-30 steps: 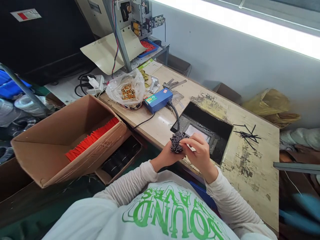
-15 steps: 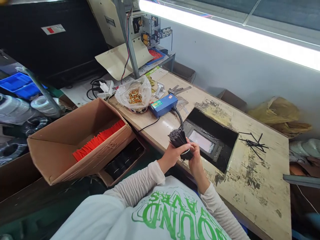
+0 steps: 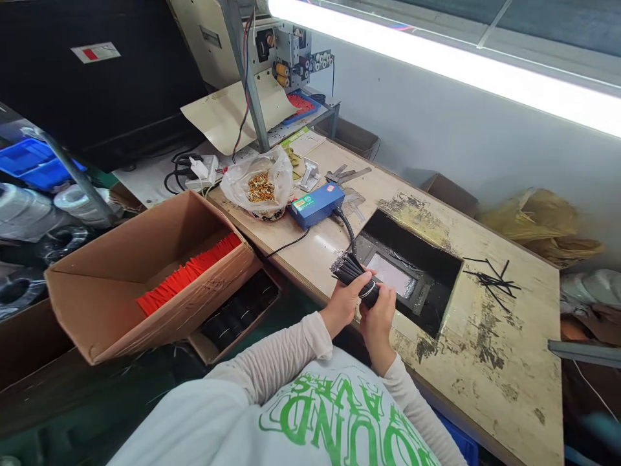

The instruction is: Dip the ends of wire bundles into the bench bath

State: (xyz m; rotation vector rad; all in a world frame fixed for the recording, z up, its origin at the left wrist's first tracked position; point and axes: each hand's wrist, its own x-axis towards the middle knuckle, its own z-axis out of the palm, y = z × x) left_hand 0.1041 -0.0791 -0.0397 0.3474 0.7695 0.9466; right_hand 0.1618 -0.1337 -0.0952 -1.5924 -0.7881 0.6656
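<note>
A thick bundle of black wires (image 3: pixel 350 269), bound by a pale band near its lower end, is held between my two hands at the bench's front edge. My left hand (image 3: pixel 345 303) is closed around its left side, thumb laid across the top. The fingers of my right hand (image 3: pixel 380 317) wrap the lower end beside the band. The cut tips at the upper end fan out slightly. Just beyond the bundle is a recessed black well (image 3: pixel 431 272) in the bench, with a lit, pale rectangular plate (image 3: pixel 392 274) inside it.
Loose black wire pieces (image 3: pixel 492 281) lie right of the well. A blue box (image 3: pixel 317 206) with a black hose and a plastic bag of brass-coloured parts (image 3: pixel 262 188) stand behind. To the left, a cardboard box (image 3: pixel 116 259) holds red wires (image 3: pixel 189 273); black bundles sit below it.
The bundle has shifted slightly right and tilted, its tips pointing up-left. Both hands moved with it, and my right hand now wraps further round the lower end, exposing the band.
</note>
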